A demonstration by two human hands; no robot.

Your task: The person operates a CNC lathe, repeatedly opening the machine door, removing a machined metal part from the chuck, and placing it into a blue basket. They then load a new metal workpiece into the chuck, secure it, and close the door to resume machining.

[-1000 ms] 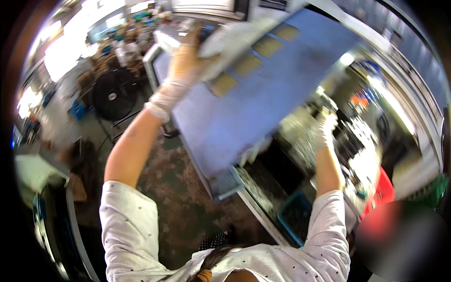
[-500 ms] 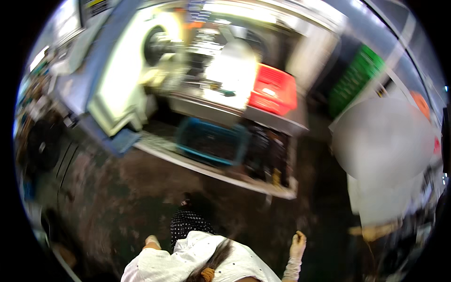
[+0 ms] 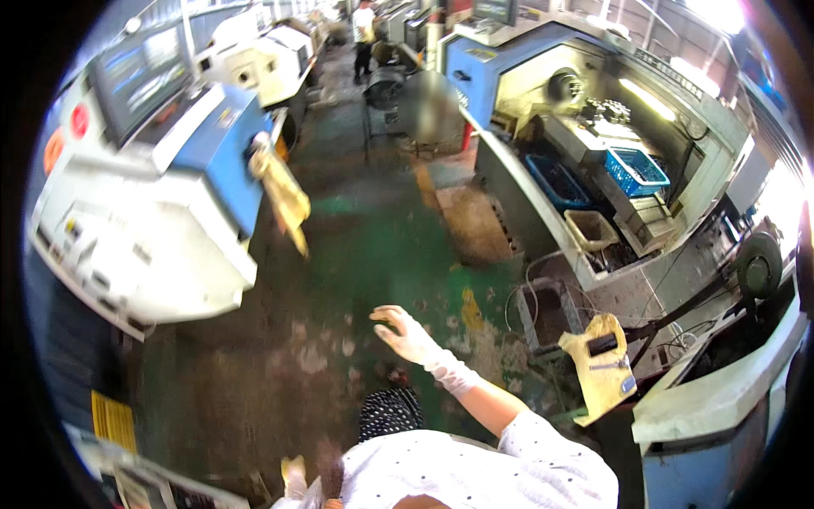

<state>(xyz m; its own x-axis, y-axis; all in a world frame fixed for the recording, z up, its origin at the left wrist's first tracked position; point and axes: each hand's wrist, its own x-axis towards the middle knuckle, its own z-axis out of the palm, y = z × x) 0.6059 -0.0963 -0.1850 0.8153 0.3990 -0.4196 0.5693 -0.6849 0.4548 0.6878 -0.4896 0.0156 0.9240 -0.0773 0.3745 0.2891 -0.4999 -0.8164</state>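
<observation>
Right hand (image 3: 409, 338), gloved in white, hangs over the green floor (image 3: 365, 254), thumb and fingers apart; the left hand (image 3: 293, 475) shows too little to tell. Nearest, to the right, is a grey box (image 3: 527, 319), then a yellowish sheet (image 3: 597, 392) bearing a dark flat object (image 3: 603, 343). Farther off, an open machine (image 3: 471, 76) holds a blue basket (image 3: 627, 175).

Creases crossing the thin pale glove (image 3: 449, 370) on the right hand (image 3: 409, 338); smooth, white-painted machine housing (image 3: 174, 233), blue openwork plastic basket (image 3: 625, 176), and underneath, rough, worn green-brown floor (image 3: 356, 254)!
</observation>
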